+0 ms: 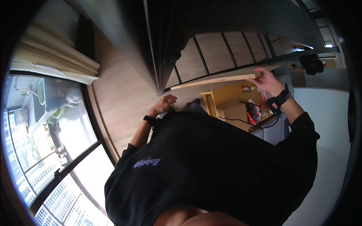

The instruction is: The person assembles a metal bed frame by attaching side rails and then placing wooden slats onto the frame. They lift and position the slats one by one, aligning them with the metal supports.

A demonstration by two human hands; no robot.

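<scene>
My right hand (pixel 267 81), raised at the right, is closed round the end of a long, thin wooden board (pixel 215 80). The board stretches leftward beside a dark metal frame with black bars (pixel 201 55). At its far left end, the board lies near the tip of a dark panel (pixel 156 71). Lower and to the left, my left hand (pixel 166 104) hangs just below that tip, its fingers loosely bent and apart. Nothing shows in it. Both wrists wear black straps.
Below the board stands a wooden desk (pixel 222 91) with a cardboard box (pixel 234 115) and small items. A black cable (pixel 241 120) runs past it. A window (pixel 49 124) and beige curtain (pixel 56 56) are at the left. Another person (pixel 312 64) is at the far right.
</scene>
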